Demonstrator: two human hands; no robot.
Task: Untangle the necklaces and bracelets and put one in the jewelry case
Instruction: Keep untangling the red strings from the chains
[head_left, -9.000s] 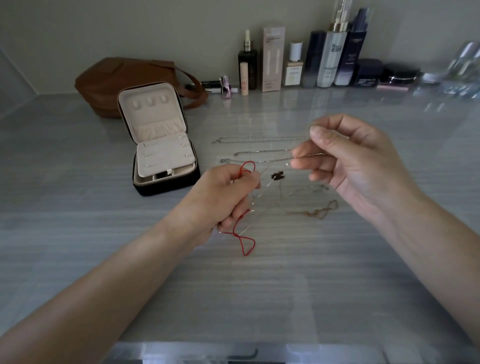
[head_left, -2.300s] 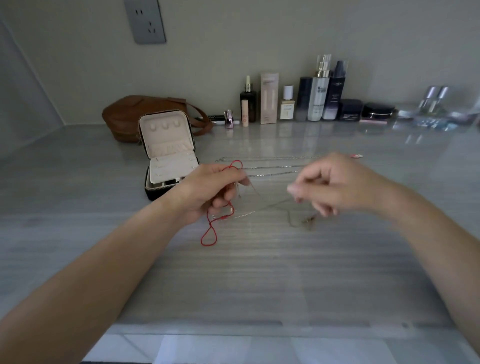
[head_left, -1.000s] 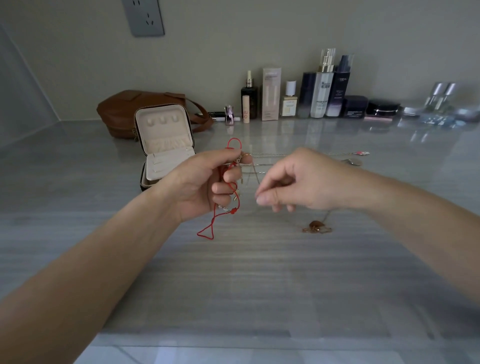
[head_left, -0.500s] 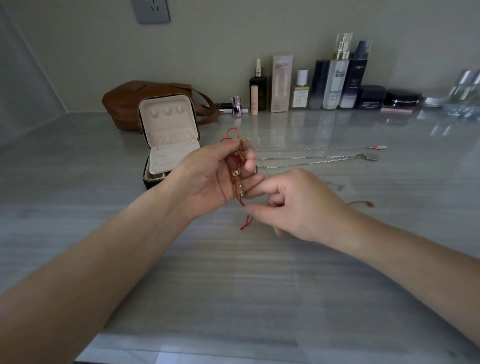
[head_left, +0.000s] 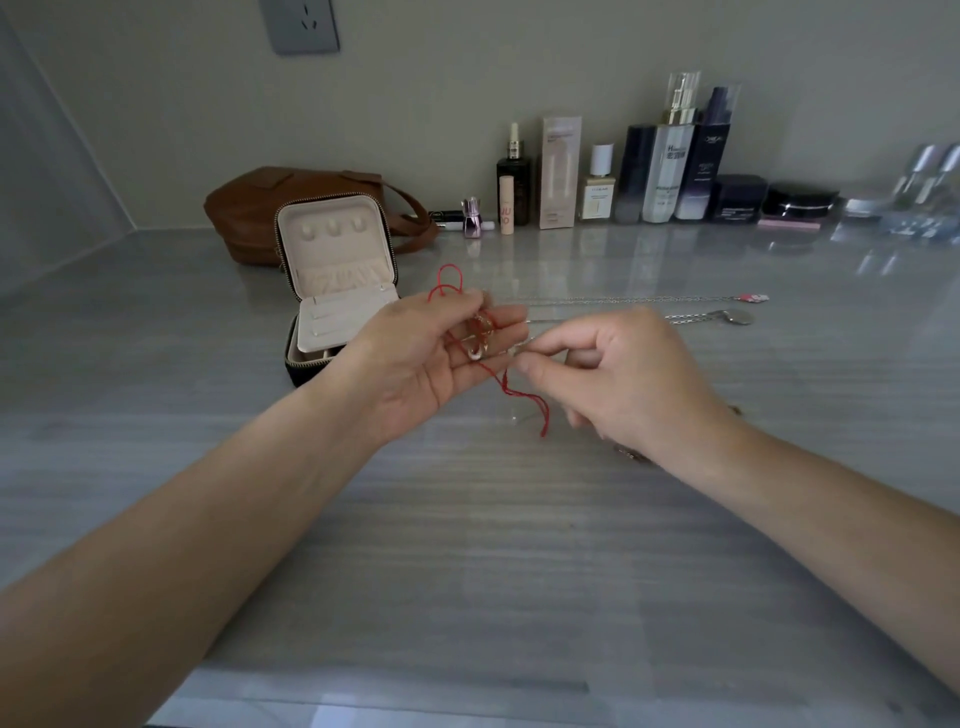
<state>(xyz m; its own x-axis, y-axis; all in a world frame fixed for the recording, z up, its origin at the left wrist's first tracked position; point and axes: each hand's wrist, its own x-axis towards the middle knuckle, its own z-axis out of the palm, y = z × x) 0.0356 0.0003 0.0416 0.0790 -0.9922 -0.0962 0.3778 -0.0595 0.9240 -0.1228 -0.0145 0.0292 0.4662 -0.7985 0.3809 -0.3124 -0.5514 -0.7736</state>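
Step in hand: separation of the tangle. No piece appears to be stowed yet.

The left hand (head_left: 431, 358) lies palm up with its fingers curled round the tangle: a red cord bracelet (head_left: 524, 397) and a small cluster of metal charms (head_left: 479, 338). The right hand (head_left: 623, 384) pinches a fine silver chain (head_left: 522, 349) between thumb and forefinger, just beside the left fingertips.

The next move probably calls for a slow, low-tension draw of the chain out of the cord loops while the left hand anchors the cluster. Judged by look, the cord is soft thread and may snag, and the fine-linked chain may kink.

On the glossy, grey-streaked desk (head_left: 467, 519), two straightened necklaces (head_left: 623, 300) lie at 1 o'clock. One ends in a pink tag, the other in a round disc.

The jewelry case (head_left: 332, 291) stands open at 10 o'clock. It has a dark zipped shell, a cream padded lining and an upright lid.
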